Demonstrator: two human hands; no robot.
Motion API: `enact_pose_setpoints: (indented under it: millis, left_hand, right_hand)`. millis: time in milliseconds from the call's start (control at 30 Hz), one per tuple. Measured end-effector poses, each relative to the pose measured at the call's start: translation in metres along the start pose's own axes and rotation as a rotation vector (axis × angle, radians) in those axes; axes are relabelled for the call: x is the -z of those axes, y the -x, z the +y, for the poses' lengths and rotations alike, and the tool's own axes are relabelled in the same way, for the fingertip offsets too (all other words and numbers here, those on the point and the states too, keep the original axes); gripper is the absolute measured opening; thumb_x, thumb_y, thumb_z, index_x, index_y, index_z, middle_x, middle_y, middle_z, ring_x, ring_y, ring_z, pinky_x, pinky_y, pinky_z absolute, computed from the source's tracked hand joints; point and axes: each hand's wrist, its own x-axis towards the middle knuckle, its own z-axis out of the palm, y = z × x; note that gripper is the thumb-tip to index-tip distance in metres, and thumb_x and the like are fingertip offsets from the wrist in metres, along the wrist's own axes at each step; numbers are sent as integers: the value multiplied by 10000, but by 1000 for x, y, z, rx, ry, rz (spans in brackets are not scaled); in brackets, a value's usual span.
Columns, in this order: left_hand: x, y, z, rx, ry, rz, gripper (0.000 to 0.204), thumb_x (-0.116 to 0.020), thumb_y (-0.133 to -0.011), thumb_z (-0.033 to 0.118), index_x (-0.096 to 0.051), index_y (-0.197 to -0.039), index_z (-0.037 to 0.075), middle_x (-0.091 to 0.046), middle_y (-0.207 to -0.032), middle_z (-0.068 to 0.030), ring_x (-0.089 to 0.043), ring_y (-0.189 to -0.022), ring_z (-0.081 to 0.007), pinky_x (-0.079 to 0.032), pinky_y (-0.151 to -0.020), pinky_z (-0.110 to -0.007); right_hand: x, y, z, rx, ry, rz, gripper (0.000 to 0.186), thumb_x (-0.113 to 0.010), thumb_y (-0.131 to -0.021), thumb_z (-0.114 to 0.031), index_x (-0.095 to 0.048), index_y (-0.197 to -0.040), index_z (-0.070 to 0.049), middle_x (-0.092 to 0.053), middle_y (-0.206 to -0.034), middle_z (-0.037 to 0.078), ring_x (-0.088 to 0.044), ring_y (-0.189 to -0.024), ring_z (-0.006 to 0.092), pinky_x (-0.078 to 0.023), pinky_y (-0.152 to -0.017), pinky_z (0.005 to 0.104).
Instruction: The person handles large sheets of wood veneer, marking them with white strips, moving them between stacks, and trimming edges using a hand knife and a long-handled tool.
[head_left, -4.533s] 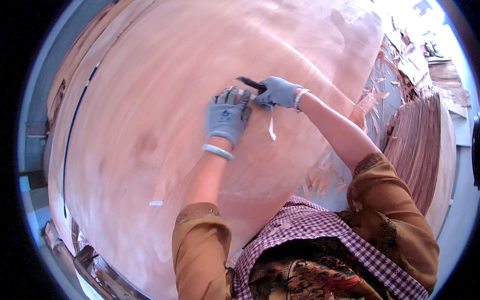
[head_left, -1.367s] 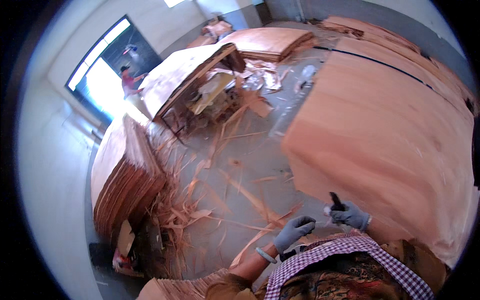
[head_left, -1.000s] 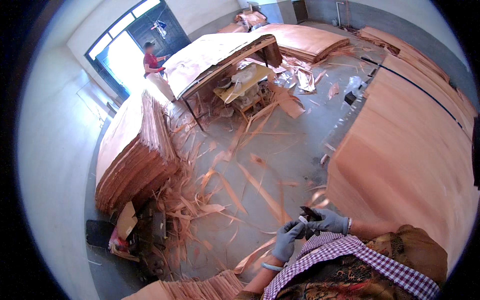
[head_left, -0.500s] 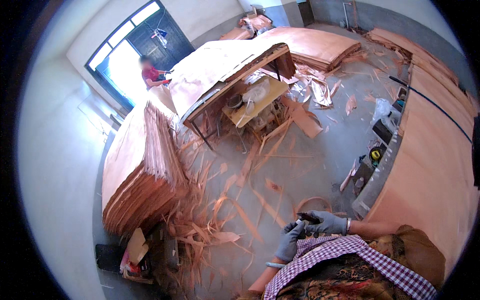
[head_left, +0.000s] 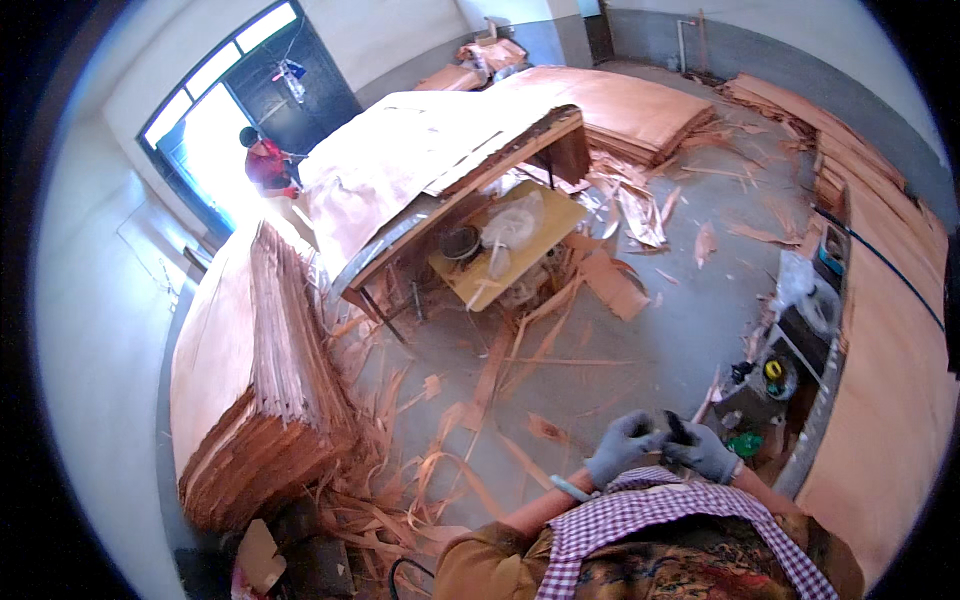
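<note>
Both my hands wear grey gloves and are close together in front of my checked apron. In my right hand [head_left: 708, 454] is a small dark object [head_left: 678, 428], its kind unclear; it sticks up between the fingers. My left hand [head_left: 622, 450] is beside it with curled fingers, thumb and fingertips brought toward the right hand. Whatever lies between those fingertips is too small and blurred to name.
A table [head_left: 470, 170] covered with pale wood veneer sheets stands ahead, a yellow board [head_left: 545, 235] under it. Veneer stacks rise at left [head_left: 215, 380] and right [head_left: 880, 330]. Strips litter the floor. A tool-filled shelf [head_left: 800, 350] is at right. Another person [head_left: 265, 165] stands by the doorway.
My hands have shifted right in the picture, and the left has come up beside the right. The dark object now points more upright. The view has turned, showing more of the shelf.
</note>
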Motion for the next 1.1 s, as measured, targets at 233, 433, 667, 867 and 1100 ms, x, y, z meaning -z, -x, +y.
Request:
enact_pose_setpoints:
  millis: [233, 433, 667, 867, 1100]
  left_hand:
    - [17, -155, 30, 15, -117, -185, 241, -595, -858, 192, -590, -966, -24, -591, -830, -34, -522, -740, -105, -452, -657, -276]
    - [2, -289, 68, -66, -308, -260, 206, -568, -855, 163, -590, -943, -22, -589, -783, -101, -516, -698, -118, -458, -664, -299]
    - [-14, -403, 35, -3, -271, -454, 225, -584, -849, 156, -585, -989, -21, -625, -867, -51, -522, -756, -103, -461, -675, -277]
    - [-60, -520, 25, 249, 32, -824, 344, -573, -836, 138, -509, -1134, -22, -600, -1015, -82, -566, -949, -170, -470, -813, -302]
    - [-145, -629, 31, 229, -370, -1238, 215, -568, -878, 163, -614, -1016, 5, -629, -885, -59, -583, -794, -145, -478, -757, -286]
  right_hand:
    - [66, -37, 51, -48, -370, 445, 183, -623, -832, -128, -585, -976, -22, -587, -731, 2, -512, -580, 80, -424, -527, 246]
    - [166, -63, 82, -52, -576, 679, 174, -601, -841, -66, -574, -1011, -43, -575, -761, -11, -501, -557, 75, -412, -494, 235]
    - [241, -89, 56, -65, -649, 916, 233, -592, -862, -84, -534, -1088, -75, -592, -788, 1, -545, -591, 102, -427, -474, 224]
    - [261, -93, 56, 11, -720, 1107, 420, -577, -872, -121, -452, -1250, 13, -553, -1079, 26, -515, -939, 120, -418, -831, 242]
    - [226, -98, 89, -119, -892, 1922, 222, -651, -814, -168, -577, -975, -35, -556, -821, -15, -484, -717, 78, -420, -668, 236]
